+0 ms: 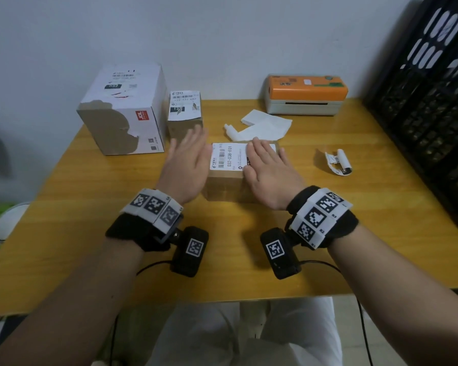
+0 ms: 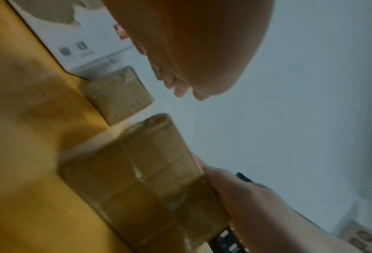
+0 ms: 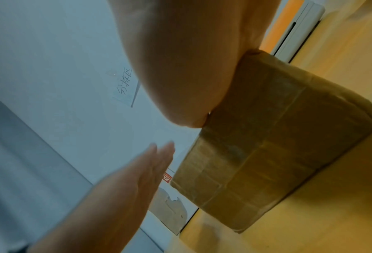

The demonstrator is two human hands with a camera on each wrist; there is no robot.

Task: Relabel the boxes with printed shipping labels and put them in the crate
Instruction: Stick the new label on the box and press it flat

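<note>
A brown cardboard box sits mid-table with a white shipping label on its top. My right hand lies flat on the label's right part, fingers straight. My left hand hovers open just left of the box, blurred, touching nothing. In the right wrist view the palm presses on the box top. A smaller brown box with a label stands behind, and a large white box stands at the back left. The black crate stands at the right.
An orange and white label printer sits at the back of the yellow table. White backing papers lie behind the box, and a curled peeled label lies to the right. A wall runs behind.
</note>
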